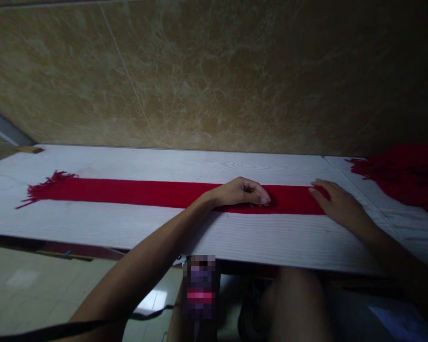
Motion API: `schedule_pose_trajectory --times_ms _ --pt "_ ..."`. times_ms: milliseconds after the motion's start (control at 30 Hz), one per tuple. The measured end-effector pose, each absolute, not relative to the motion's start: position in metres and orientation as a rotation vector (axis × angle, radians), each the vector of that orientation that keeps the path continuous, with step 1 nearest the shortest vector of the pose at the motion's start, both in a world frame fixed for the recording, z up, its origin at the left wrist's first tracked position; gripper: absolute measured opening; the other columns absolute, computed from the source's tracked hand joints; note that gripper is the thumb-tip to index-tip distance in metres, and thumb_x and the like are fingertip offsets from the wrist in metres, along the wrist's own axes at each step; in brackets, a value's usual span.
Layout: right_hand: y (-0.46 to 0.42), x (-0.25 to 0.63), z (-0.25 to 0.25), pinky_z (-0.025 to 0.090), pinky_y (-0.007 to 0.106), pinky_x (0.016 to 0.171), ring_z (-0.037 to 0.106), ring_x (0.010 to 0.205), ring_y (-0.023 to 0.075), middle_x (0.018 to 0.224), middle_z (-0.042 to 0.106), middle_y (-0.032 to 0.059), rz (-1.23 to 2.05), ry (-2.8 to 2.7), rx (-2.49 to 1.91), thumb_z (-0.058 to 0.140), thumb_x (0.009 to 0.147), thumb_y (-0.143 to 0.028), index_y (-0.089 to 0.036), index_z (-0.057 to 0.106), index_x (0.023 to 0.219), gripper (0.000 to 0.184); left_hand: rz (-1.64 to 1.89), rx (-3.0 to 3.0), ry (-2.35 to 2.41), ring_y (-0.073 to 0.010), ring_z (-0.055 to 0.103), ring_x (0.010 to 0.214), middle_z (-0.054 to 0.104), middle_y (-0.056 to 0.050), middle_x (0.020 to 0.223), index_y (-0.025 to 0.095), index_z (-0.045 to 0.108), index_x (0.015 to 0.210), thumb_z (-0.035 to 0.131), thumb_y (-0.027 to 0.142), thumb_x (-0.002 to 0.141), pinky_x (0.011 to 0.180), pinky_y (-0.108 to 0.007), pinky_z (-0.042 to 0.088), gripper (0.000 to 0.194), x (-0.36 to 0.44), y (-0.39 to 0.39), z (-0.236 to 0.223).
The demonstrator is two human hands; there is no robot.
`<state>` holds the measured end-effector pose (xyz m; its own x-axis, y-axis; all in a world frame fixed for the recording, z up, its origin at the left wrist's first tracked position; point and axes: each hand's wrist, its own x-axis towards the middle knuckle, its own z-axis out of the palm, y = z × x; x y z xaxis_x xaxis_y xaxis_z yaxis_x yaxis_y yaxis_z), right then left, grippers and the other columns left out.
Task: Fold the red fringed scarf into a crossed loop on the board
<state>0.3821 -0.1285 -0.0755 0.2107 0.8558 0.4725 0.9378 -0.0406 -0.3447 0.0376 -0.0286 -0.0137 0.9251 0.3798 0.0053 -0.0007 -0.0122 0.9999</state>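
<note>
A long red scarf (146, 192) lies flat along the white wood-grained table (164, 161), its fringe spread at the left end. My left hand (240, 192) is over the scarf's right half, fingers curled in and fingertips close to the thumb. Nothing shows in it, and the cloth beneath stays smooth; whether it touches the cloth I cannot tell. At the scarf's right end rests my right hand (337, 202), fingers stretched out and thumb apart from them, covering that end's edge.
A heap of red fringed cloth (410, 175) lies on the table at the far right. Behind the table rises a brown marbled wall (214, 76). Below the front edge are my legs (299, 304), a blurred-out patch (199, 287), a black strap (153, 313) and a tiled floor (21, 280).
</note>
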Motion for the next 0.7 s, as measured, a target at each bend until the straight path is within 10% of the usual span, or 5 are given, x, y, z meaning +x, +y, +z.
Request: schedule_pose_trajectory --times_ms 700 --pt "-0.130 0.371 -0.068 0.054 0.056 0.111 0.071 0.122 0.0366 0.126 0.077 0.0143 -0.187 -1.627 -1.929 0.050 0.095 -0.047 -0.025 0.074 0.111 0.037 0.320 1.643 0.319 -0.0117 0.063 0.079 0.078 -0.007 0.093 0.013 0.081 0.094 0.088 0.035 0.083 0.072 -0.023 0.048 0.025 0.048 -0.031 -0.016"
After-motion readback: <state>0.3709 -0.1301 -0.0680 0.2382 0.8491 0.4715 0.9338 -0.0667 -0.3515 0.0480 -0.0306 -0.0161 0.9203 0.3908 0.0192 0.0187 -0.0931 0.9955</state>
